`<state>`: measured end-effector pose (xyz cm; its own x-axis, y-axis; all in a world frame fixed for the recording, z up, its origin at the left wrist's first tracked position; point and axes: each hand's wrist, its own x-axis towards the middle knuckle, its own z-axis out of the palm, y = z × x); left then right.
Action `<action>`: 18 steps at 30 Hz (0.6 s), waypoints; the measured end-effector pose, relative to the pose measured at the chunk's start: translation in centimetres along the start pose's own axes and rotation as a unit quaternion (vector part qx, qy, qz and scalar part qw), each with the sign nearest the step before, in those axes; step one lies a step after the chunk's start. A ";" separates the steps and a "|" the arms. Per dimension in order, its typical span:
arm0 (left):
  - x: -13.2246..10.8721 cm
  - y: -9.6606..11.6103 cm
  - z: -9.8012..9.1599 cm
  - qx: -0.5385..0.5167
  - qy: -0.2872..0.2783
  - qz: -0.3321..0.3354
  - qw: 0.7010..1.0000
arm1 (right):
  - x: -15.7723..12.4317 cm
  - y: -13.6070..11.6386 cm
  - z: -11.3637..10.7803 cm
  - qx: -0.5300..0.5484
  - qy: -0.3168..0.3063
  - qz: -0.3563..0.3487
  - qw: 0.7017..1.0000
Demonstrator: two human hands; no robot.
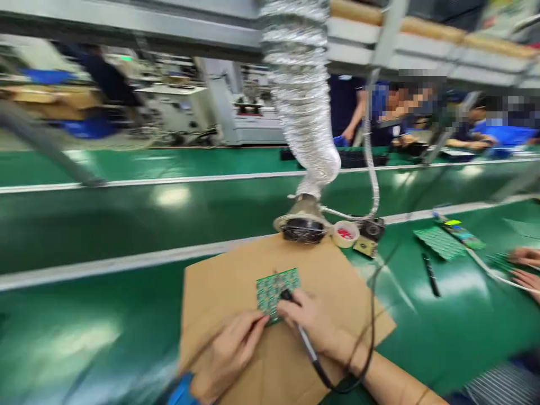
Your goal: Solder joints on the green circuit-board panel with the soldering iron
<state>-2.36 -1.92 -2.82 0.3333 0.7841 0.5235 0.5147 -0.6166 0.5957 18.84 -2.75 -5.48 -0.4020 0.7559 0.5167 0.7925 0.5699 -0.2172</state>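
Observation:
A green circuit board [266,289] lies on a sheet of brown cardboard [223,287] in front of me. My left hand [234,346] is closed, thumb and forefinger pinching the board's near left edge. Over the board's right side, my right hand [310,320] grips a soldering iron [307,344], which has a dark front part and a grey-black handle end. From the handle a black cable loops to the right past my forearm. The iron's tip points at the board, and its exact contact is too blurred to make out.
A fume-extraction nozzle [301,222] hangs beyond the board on a silver duct [299,84]. A tape roll [346,233] and an iron stand [367,239] sit beside it. Rightward lie another board [441,242], a black pen-like tool [430,274] and a co-worker's hands [525,270].

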 end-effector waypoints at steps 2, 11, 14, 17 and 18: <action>0.0 -0.5 -1.0 0.025 -0.032 -0.032 0.999 | 0.4 0.6 0.3 0.023 0.030 -0.001 0.999; 2.2 -1.8 -2.1 -0.064 0.028 -0.211 0.975 | 0.8 1.7 0.9 0.070 0.082 0.010 0.994; 2.3 -2.9 -2.2 -0.062 0.067 -0.272 0.958 | 1.4 1.5 -0.4 0.136 0.086 0.069 0.985; 2.3 -3.7 -1.9 -0.052 0.069 -0.292 0.952 | 1.9 1.2 -1.3 0.182 0.081 0.106 0.974; 2.3 -3.9 -1.8 -0.054 0.066 -0.296 0.951 | 2.0 1.1 -1.4 0.196 0.089 0.114 0.970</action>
<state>-4.97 2.14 -2.85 -0.0962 0.9849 0.1442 0.4940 -0.0786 0.8659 19.57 -1.03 -3.55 -0.1224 0.8289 0.5458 0.6022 0.4992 -0.6230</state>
